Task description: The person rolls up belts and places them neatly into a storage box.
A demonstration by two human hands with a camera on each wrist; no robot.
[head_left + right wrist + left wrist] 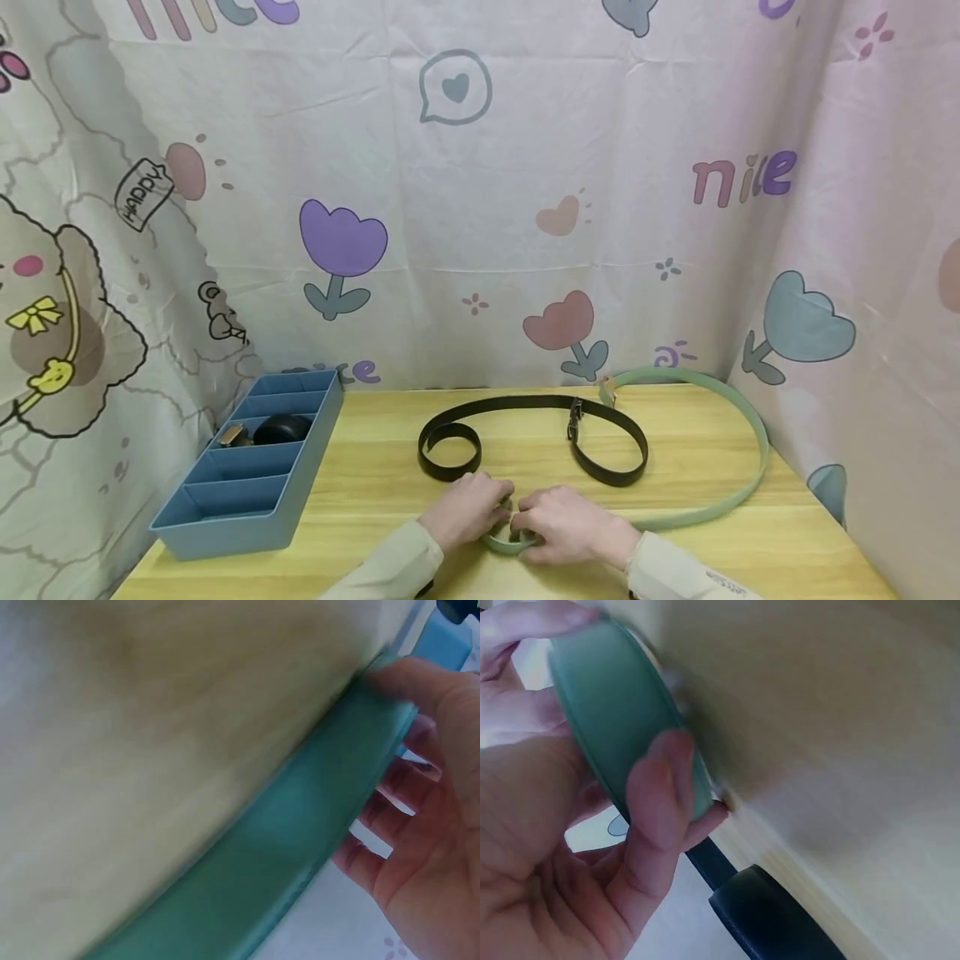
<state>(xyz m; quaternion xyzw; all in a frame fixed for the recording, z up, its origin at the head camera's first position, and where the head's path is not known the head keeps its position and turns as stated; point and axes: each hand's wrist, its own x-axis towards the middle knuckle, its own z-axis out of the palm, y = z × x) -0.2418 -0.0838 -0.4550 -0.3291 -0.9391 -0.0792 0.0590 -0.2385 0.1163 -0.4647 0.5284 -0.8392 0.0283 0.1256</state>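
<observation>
A light green belt (690, 518) curves on edge across the right half of the table. Its near end bends into a small loop between the two hands. The left hand (467, 512) pinches this looped part, and in the left wrist view its thumb presses on the green strap (619, 697). Close beside it, the right hand (564, 527) grips the same belt with thumb and curled fingers. The right wrist view shows the strap (285, 817) running away from those fingers. A black belt (510, 403) with a dark buckle (575, 417) stands on edge just beyond the hands.
On the left, a blue divided box (300, 492) holds a rolled black belt (282, 429) and a gold-coloured buckle (234, 436). The green belt's far end has a buckle (607, 390) near the back edge. A printed curtain (465, 208) surrounds the wooden table (375, 467).
</observation>
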